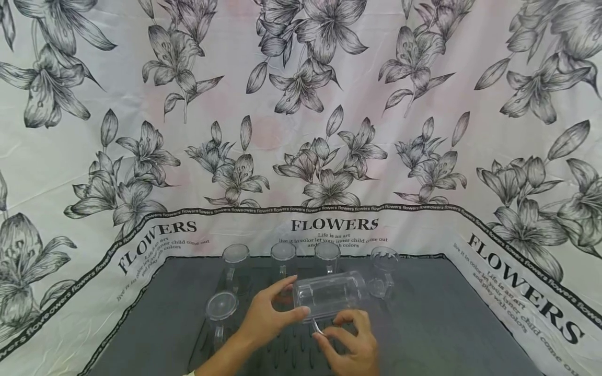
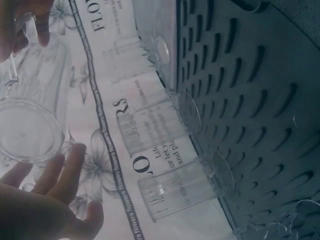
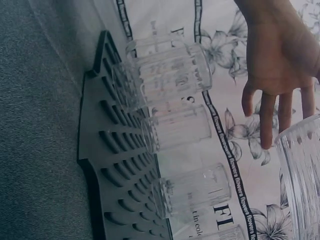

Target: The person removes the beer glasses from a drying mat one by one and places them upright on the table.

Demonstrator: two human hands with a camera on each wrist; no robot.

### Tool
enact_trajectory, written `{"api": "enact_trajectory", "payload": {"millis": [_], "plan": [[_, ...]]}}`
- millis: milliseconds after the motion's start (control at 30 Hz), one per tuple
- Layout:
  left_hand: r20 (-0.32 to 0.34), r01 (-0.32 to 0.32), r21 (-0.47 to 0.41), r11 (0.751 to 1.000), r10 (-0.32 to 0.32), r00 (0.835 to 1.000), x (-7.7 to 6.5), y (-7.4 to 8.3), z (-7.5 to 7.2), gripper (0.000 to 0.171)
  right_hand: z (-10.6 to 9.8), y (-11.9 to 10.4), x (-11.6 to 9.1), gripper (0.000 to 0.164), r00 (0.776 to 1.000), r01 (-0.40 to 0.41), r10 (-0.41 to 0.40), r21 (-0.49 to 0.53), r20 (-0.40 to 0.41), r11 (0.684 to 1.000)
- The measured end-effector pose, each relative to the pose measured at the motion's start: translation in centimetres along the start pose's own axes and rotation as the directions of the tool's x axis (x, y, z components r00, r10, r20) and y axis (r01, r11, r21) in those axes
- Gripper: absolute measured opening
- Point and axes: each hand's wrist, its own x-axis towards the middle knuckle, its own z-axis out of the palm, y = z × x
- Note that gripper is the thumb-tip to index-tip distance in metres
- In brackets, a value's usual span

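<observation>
A clear, ribbed mug (image 1: pixel 329 295) is held sideways above a dark ridged mat, its handle towards me. My left hand (image 1: pixel 269 317) grips its left end, with the thumb on the near side and the fingers at the far side. At the handle (image 1: pixel 317 327), my right hand (image 1: pixel 350 339) pinches with thumb and fingers. In the left wrist view the mug's round end (image 2: pixel 29 131) faces the camera, above the left hand's fingers (image 2: pixel 75 172). The right wrist view shows the left hand (image 3: pixel 282 57) reaching to the mug's edge (image 3: pixel 305 165).
Several similar clear mugs stand along the dark ridged mat (image 2: pixel 245 100), among them a back-row mug (image 1: pixel 235 254), a near-left mug (image 1: pixel 222 306) and a mug at the right (image 1: pixel 384 257). The mat lies on a grey tabletop (image 1: pixel 447 324). A flower-printed cloth (image 1: pixel 329 156) hangs behind.
</observation>
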Motion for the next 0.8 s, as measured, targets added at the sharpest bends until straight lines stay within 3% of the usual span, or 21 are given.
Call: {"api": "enact_trajectory", "payload": {"millis": [300, 400, 467, 500, 533, 567, 600, 633, 667, 700, 733, 800], "plan": [[-0.022, 0.055, -0.104, 0.993, -0.057, 0.998, 0.0, -0.3, 0.1, 0.058, 0.0, -0.3, -0.1, 0.034, 0.999, -0.003, 0.004, -0.014, 0.036, 1.0], [-0.04, 0.08, -0.147, 0.986, -0.086, 0.995, -0.1, -0.4, 0.1, 0.058, -0.5, -0.9, 0.0, 0.028, 0.994, -0.105, 0.105, 0.0, 0.003, 0.994], [-0.065, 0.095, -0.173, 0.98, -0.108, 0.992, -0.2, -0.3, 0.0, 0.057, -1.1, -1.5, 0.5, 0.024, 0.968, -0.245, 0.246, 0.025, -0.042, 0.969], [-0.077, 0.099, -0.186, 0.978, -0.115, 0.99, -0.3, -0.3, 0.0, 0.056, -1.5, -1.8, 0.8, 0.028, 0.935, -0.345, 0.348, 0.051, -0.065, 0.937], [-0.09, 0.098, -0.198, 0.975, -0.118, 0.989, -0.4, -0.2, -0.1, 0.056, -1.8, -2.1, 1.2, 0.033, 0.885, -0.455, 0.459, 0.068, -0.079, 0.888], [-0.103, 0.1, -0.208, 0.973, -0.124, 0.987, -0.4, -0.1, -0.2, 0.055, -2.1, -2.4, 1.6, 0.036, 0.818, -0.564, 0.571, 0.095, -0.072, 0.82], [-0.115, 0.103, -0.217, 0.971, -0.13, 0.985, -0.5, 0.1, -0.3, 0.055, -2.4, -2.5, 2.1, 0.038, 0.737, -0.667, 0.675, 0.124, -0.043, 0.735], [-0.128, 0.104, -0.224, 0.969, -0.135, 0.983, -0.5, 0.2, -0.3, 0.055, -2.7, -2.7, 2.5, 0.036, 0.641, -0.759, 0.767, 0.156, 0.012, 0.632], [-0.135, 0.101, -0.239, 0.966, -0.136, 0.981, -0.5, 0.3, -0.3, 0.055, -3.0, -2.8, 2.8, 0.035, 0.543, -0.833, 0.835, 0.183, 0.085, 0.523], [-0.145, 0.095, -0.246, 0.965, -0.133, 0.981, -0.5, 0.4, -0.3, 0.055, -3.2, -2.8, 2.9, 0.035, 0.459, -0.881, 0.873, 0.208, 0.162, 0.425], [-0.154, 0.088, -0.251, 0.964, -0.129, 0.98, -0.5, 0.4, -0.2, 0.055, -3.4, -2.8, 3.2, 0.038, 0.386, -0.914, 0.887, 0.237, 0.255, 0.33], [-0.16, 0.072, -0.273, 0.959, -0.119, 0.98, -0.4, 0.4, -0.1, 0.055, -3.8, -2.8, 3.5, 0.045, 0.286, -0.938, 0.86, 0.307, 0.423, 0.161]]}}
